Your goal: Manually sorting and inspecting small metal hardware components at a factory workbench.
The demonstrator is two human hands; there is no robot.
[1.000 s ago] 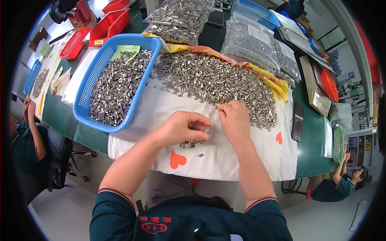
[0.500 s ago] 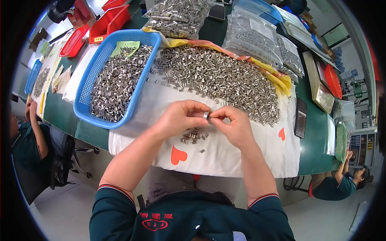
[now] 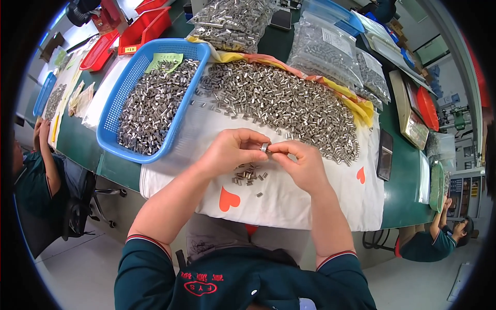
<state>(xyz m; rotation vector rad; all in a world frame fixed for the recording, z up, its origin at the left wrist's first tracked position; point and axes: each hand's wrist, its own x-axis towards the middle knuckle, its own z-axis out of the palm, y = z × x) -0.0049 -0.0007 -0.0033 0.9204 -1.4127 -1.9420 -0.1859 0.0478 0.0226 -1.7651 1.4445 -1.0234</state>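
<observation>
My left hand (image 3: 230,151) pinches a small shiny metal ring (image 3: 264,147) between thumb and fingers, above the white cloth (image 3: 289,209). From the other side my right hand (image 3: 305,164) meets it, thumb and forefinger closed at the ring's edge; whatever is between those fingertips is too small to make out. Just below the hands lies a small group of metal cylinders (image 3: 250,175), with one loose cylinder (image 3: 260,195) nearer me. Beyond the hands spreads a large heap of similar short metal cylinders (image 3: 289,106).
At left stands a blue basket (image 3: 105,124) filled with metal cylinders and a green slip. Bags of metal parts (image 3: 230,23) (image 3: 328,49) line the back. A dark phone (image 3: 385,155) rests at right; red trays (image 3: 147,32) sit far left. Co-workers sit on both sides.
Both hands stay almost in place, with the right fingers shifting slightly at the ring. The view has tilted a little.
</observation>
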